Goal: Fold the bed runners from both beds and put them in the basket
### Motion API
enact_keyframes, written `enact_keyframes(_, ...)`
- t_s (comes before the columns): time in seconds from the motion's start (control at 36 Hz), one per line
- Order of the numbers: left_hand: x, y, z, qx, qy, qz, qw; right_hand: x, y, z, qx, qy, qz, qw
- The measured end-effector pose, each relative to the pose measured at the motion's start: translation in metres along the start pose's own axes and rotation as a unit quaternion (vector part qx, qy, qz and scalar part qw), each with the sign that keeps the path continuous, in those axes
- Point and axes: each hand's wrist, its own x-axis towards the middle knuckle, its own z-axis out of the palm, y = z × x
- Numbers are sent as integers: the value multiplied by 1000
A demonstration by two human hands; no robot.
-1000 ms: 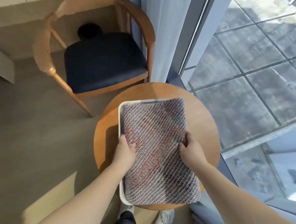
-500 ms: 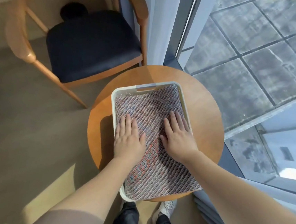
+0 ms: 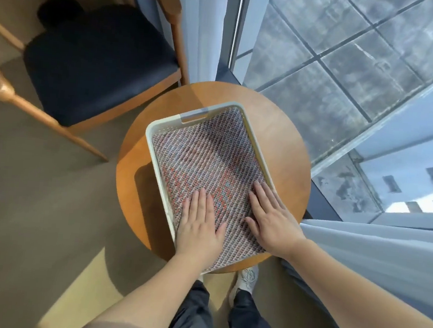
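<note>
A folded bed runner (image 3: 210, 160), woven in grey, red and blue, lies flat inside a white plastic basket (image 3: 152, 136) on a round wooden table (image 3: 287, 133). My left hand (image 3: 200, 225) rests palm down on the runner's near left part, fingers spread. My right hand (image 3: 271, 216) lies flat on its near right part, by the basket's right wall. Neither hand grips the cloth. The runner's near edge hangs over the near end of the basket, whose near rim is hidden.
A wooden chair with a dark blue seat (image 3: 95, 62) stands to the far left of the table. A floor-to-ceiling window (image 3: 338, 69) runs along the right, with pale curtains (image 3: 375, 258) beside my right arm. My feet (image 3: 246, 280) are under the table's near edge.
A second ago both hands gripped the runner's sides above the basket. It then settled into the basket, and both flat palms have slid along it toward me.
</note>
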Motion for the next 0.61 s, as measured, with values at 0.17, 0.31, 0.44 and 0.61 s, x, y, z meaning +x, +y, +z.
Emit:
enact_keyframes(0.17, 16, -9, 2, 20, -30, 17, 999, 25, 2, 13, -37, -14, -25, 999)
enact_keyframes(0.31, 25, -10, 1, 32, -41, 23, 998, 38, -1, 23, -41, -24, -19, 999)
enact_keyframes(0.44, 21, -12, -4, 34, -49, 36, 998, 31, -7, 17, -47, -26, -4, 999)
enact_keyframes(0.61, 10, -13, -34, 13, -47, 34, 998, 11, -17, -11, -8, -39, -5, 999)
